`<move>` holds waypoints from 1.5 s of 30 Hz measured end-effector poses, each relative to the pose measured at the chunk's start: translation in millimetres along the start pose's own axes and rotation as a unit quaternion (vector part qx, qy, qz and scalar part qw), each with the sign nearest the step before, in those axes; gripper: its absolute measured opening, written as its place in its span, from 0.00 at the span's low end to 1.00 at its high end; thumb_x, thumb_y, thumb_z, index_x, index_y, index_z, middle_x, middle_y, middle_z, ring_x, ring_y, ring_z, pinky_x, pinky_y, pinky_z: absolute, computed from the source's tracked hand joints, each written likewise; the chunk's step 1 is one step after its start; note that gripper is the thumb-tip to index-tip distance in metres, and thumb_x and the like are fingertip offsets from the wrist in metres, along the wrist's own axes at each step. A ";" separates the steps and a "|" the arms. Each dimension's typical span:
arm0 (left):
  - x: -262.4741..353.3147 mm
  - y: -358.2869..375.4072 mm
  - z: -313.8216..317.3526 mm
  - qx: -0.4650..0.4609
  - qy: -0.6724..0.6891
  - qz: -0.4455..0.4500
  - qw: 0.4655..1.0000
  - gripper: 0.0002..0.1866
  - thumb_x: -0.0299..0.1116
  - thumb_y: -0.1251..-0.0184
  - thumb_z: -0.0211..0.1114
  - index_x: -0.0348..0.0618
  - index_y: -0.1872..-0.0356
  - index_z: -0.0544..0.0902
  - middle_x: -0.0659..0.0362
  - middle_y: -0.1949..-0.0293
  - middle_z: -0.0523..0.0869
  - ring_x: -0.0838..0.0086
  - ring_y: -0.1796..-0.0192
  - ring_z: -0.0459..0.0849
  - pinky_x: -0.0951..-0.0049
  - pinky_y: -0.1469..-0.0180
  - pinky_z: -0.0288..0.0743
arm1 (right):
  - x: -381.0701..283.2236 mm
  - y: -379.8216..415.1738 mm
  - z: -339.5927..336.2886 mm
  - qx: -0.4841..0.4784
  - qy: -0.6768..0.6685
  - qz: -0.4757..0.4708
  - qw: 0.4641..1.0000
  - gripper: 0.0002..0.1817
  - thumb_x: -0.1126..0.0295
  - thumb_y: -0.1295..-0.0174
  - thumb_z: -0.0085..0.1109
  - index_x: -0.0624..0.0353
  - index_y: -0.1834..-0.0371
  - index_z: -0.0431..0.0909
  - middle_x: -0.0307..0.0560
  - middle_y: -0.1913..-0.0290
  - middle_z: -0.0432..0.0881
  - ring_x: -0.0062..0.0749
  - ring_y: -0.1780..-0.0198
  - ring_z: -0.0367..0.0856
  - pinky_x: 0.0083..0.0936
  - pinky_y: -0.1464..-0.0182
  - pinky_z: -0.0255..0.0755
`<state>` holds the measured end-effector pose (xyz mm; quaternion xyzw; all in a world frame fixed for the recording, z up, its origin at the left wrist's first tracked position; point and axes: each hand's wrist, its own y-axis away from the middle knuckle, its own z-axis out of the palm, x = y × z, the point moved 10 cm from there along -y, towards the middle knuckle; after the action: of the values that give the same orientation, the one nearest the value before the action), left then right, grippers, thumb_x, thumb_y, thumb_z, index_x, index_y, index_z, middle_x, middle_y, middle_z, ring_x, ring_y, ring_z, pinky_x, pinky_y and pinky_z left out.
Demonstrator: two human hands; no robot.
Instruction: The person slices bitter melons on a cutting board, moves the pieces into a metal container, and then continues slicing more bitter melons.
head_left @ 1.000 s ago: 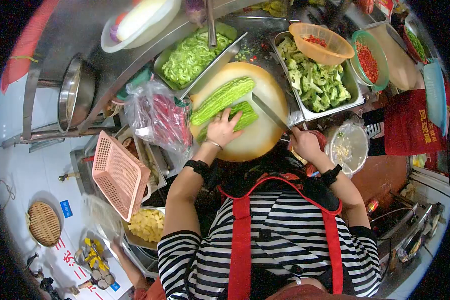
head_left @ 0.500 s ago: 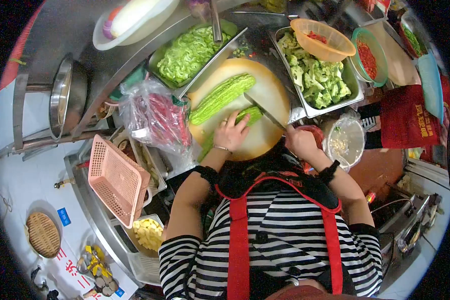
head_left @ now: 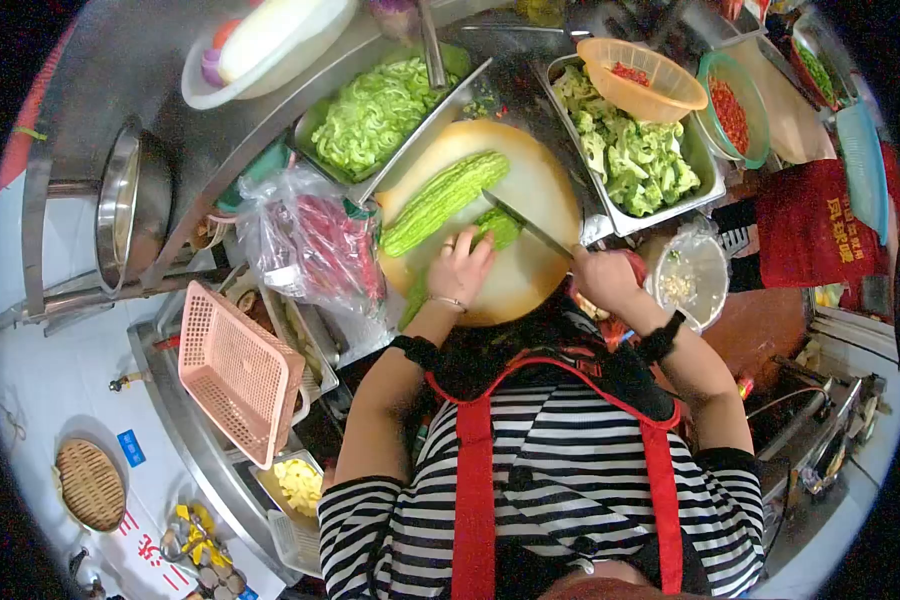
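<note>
Green and ridged, the near gourd (head_left: 500, 228) lies on the round cutting board (head_left: 540, 185), directly under the grip of our left hand (head_left: 460, 270). We note that it shows on both sides of this hand, with its middle covered. The left fingers are bent and slightly spread, resting over the gourd; we cannot tell the exact position of the thumb. Our right hand (head_left: 605, 280) is closed around the handle of the knife (head_left: 532, 228). The blade slants across the board beside the exposed right end of the near gourd; we cannot tell whether the two touch. The far gourd (head_left: 445, 203) lies flat on the board, beyond the left hand and apart from it.

Outward from the board, we identify a steel tray of green slices (head_left: 425, 127) at the upper left and a steel tray of broccoli (head_left: 620, 228) at the upper right. An orange basket (head_left: 660, 105) sits over the latter's far end. A clear plastic bag (head_left: 310, 240) with reddish contents lies left of the board, near a pink basket (head_left: 240, 370).
</note>
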<state>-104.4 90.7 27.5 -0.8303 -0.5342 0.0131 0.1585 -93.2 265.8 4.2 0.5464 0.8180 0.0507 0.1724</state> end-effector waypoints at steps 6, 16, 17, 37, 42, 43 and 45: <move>-1.9 1.0 -1.6 0.033 0.034 -0.002 0.999 0.12 0.40 0.49 0.64 0.52 0.62 0.80 0.61 0.58 0.77 0.64 0.61 0.78 0.70 0.63 0.76 | -11.1 -0.1 5.3 0.056 -0.020 -0.034 0.998 0.09 0.69 0.46 0.46 0.62 0.64 0.66 0.51 0.82 0.78 0.44 0.79 0.79 0.38 0.79 0.72; -16.7 5.3 -7.2 0.124 0.079 -0.032 0.989 0.09 0.36 0.52 0.64 0.54 0.67 0.81 0.63 0.59 0.79 0.63 0.66 0.80 0.67 0.73 0.78 | -18.0 -18.2 10.8 0.040 0.026 -0.011 0.999 0.06 0.70 0.46 0.46 0.61 0.70 0.68 0.52 0.81 0.78 0.41 0.80 0.80 0.34 0.80 0.72; -18.0 6.3 -4.3 0.116 0.077 -0.041 0.989 0.09 0.36 0.53 0.65 0.55 0.67 0.81 0.64 0.57 0.79 0.64 0.67 0.81 0.68 0.73 0.77 | -14.0 -21.6 19.1 0.075 0.018 -0.017 0.997 0.08 0.69 0.46 0.47 0.62 0.68 0.69 0.53 0.80 0.79 0.43 0.79 0.80 0.35 0.79 0.73; -113.3 -46.8 3.4 0.124 0.019 -0.060 0.990 0.18 0.32 0.46 0.56 0.63 0.53 0.78 0.57 0.40 0.67 0.55 0.44 0.69 0.57 0.44 0.65 | 12.6 -30.5 56.4 0.012 0.005 -0.038 0.999 0.16 0.65 0.43 0.46 0.66 0.56 0.65 0.60 0.80 0.77 0.54 0.76 0.78 0.44 0.73 0.72; -46.7 -9.0 -0.3 0.019 0.107 -0.056 0.992 0.17 0.41 0.47 0.62 0.58 0.53 0.78 0.59 0.48 0.73 0.59 0.48 0.72 0.62 0.47 0.69 | -9.2 -23.6 21.8 0.017 0.000 -0.020 1.000 0.12 0.67 0.44 0.47 0.64 0.61 0.66 0.59 0.80 0.77 0.53 0.75 0.78 0.43 0.73 0.72; -31.0 3.3 8.0 0.005 0.113 -0.012 0.994 0.19 0.40 0.49 0.63 0.56 0.53 0.78 0.59 0.51 0.74 0.61 0.50 0.73 0.65 0.49 0.70 | -4.1 -25.5 25.6 0.005 0.002 -0.019 1.000 0.12 0.67 0.43 0.48 0.64 0.61 0.66 0.59 0.80 0.77 0.52 0.76 0.78 0.43 0.74 0.72; -9.7 14.2 14.1 -0.011 0.130 0.040 0.991 0.20 0.40 0.51 0.64 0.54 0.53 0.78 0.60 0.53 0.75 0.63 0.53 0.74 0.67 0.52 0.71 | -9.6 -20.9 7.1 0.039 0.013 -0.062 0.997 0.10 0.66 0.41 0.48 0.63 0.63 0.65 0.58 0.81 0.76 0.52 0.77 0.78 0.43 0.75 0.71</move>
<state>-98.7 80.2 8.7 -0.8471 -0.4758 -0.0949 0.2169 -105.8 247.9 -5.9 0.5002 0.8539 0.0149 0.1427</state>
